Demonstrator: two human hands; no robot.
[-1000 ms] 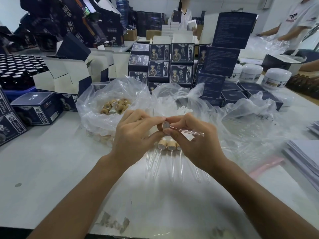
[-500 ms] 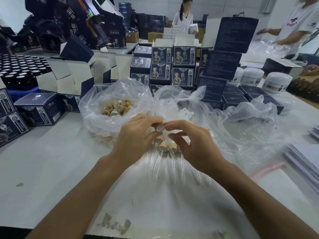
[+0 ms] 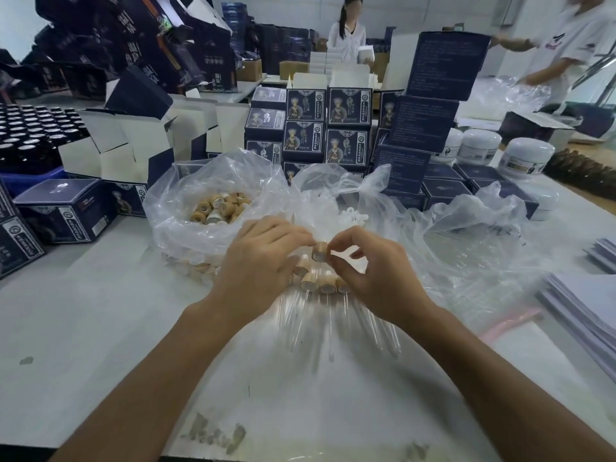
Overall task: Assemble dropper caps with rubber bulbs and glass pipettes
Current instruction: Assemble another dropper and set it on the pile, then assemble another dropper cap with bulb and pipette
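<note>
My left hand point(image 3: 263, 261) and my right hand point(image 3: 376, 278) meet above the table and pinch one tan dropper cap point(image 3: 319, 253) between their fingertips. The cap's open end faces me. Just beneath the hands lie several assembled droppers point(image 3: 318, 285) in a row, tan caps away from me and glass pipettes point(image 3: 300, 328) pointing toward me. A clear bag of loose tan caps point(image 3: 220, 208) sits behind my left hand. A second clear bag with white rubber bulbs point(image 3: 350, 215) lies behind the held cap.
Crumpled clear plastic point(image 3: 473, 258) spreads to the right. Stacked dark blue boxes point(image 3: 330, 128) stand behind the bags, with open cartons point(image 3: 133, 145) and a tray of dark bottles point(image 3: 30, 135) at left. White jars point(image 3: 526, 156) and paper stacks point(image 3: 586, 311) are at right. Two people stand beyond.
A second ago my right hand held a glass pipette against a cap. That pipette has left my hand, and both hands now pinch a bare cap slightly higher up.
</note>
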